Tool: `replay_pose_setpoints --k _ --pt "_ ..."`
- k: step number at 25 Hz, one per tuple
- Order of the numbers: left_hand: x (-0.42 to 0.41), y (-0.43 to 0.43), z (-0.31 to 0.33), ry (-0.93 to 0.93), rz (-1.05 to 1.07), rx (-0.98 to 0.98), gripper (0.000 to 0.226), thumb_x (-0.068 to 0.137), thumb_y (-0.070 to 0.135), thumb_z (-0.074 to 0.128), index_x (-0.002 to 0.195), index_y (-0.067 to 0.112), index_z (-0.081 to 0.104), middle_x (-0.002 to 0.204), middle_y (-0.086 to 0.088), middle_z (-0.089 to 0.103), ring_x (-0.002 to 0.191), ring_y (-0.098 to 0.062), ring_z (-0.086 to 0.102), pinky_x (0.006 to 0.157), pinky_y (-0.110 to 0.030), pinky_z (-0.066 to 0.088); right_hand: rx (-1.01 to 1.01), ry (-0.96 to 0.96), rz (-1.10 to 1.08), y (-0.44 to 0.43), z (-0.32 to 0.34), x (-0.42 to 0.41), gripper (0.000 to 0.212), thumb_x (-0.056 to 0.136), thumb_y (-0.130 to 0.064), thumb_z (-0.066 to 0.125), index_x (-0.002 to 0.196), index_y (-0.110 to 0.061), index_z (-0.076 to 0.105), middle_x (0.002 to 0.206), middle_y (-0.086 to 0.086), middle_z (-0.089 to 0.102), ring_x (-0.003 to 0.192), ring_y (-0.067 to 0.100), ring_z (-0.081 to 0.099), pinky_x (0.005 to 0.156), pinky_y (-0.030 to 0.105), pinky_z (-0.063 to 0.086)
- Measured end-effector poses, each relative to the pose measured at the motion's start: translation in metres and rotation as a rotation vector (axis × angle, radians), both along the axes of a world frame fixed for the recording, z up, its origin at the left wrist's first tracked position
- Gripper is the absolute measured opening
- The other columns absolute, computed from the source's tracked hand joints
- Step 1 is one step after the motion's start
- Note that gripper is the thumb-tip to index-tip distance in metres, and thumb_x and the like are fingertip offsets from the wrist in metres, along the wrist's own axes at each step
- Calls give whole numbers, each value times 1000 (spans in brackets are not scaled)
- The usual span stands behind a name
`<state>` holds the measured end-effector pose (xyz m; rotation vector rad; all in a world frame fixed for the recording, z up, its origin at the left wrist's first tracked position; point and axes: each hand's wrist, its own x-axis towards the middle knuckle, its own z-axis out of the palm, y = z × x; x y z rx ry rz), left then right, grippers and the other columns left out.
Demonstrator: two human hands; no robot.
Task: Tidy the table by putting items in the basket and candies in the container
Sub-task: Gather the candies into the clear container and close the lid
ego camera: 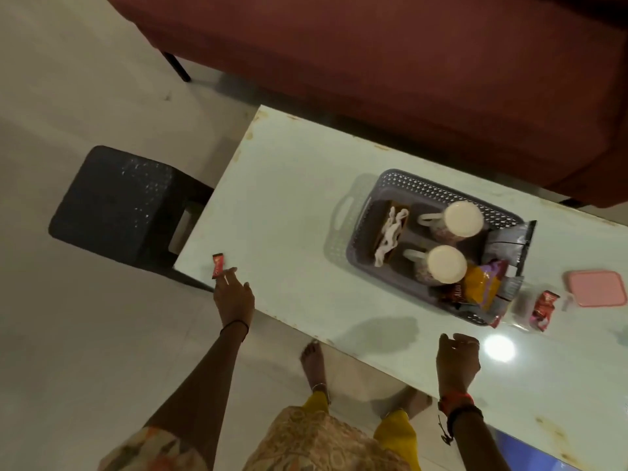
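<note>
Reaching for the candy (217, 265) at the surface's (289, 198) left edge.
Left hand (234, 297) apart, fingertips just beside it; right hand (457, 363) loosely apart, empty. Light, slick wrapper: likely best pinched across its narrow sides.

A white table (289, 205) is seen beside a dark red sofa (407, 56). On the table, a grey basket (438, 190) patterned with small holes is set, two white-lidded mugs (464, 219) and a yellow and purple packet (484, 283) inside. Right of the basket, a pink lid (598, 288) is seen. A red candy (217, 265) is seen far left of it.
</note>
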<state>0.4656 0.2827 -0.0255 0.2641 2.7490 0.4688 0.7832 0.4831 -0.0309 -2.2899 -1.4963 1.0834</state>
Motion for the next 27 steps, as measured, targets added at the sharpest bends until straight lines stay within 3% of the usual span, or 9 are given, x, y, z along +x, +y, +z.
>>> replay_pose_setpoints --k 3,7,12,18,24,27 --pt "-33 -9 -14 -101 48 -66 61 90 16 56 141 0 27 141 -27 34 127 -41 40 108 -48 36 -11 20 87 -30 -2 -37 13 89 -4 56 99 4 61 105 24 67 100 38 61 91 38 46" --pt "-60 -15 -33 -131 4 -74 64 90 20 57 142 4 24 136 -27 37 122 -42 43 103 -49 39 -16 40 224 -47 -12 -80 12 89 -3 53 95 0 63 99 19 69 95 35 62 85 31 44" --pt "-74 -23 -52 -107 -30 -80 52 90 14 56 137 5 34 127 -30 40 111 -46 46 96 -51 41 -18 56 284 -46 -19 -109 14 90 -3 51 94 -3 64 101 15 69 94 29 63 86 33 48" --pt "-94 -28 -61 59 -106 -297 35 87 3 49 121 0 44 110 -34 53 100 -49 53 84 -55 45 -23 48 297 -39 -25 -101 14 90 -3 50 92 -3 64 100 15 68 84 24 60 79 33 49" --pt "-94 -26 -64 -128 124 -83 44 84 2 58 121 -7 37 115 -36 57 109 -50 54 93 -55 44 -35 27 257 -32 -26 -61 14 90 -4 51 94 -3 64 100 15 69 89 26 62 75 25 44" --pt "-59 -10 -55 -160 186 53 42 88 13 59 118 -12 42 111 -36 59 107 -47 56 91 -49 44 -28 16 193 -22 -20 -32 16 90 -3 50 96 -2 65 102 15 70 96 29 63 78 23 41"
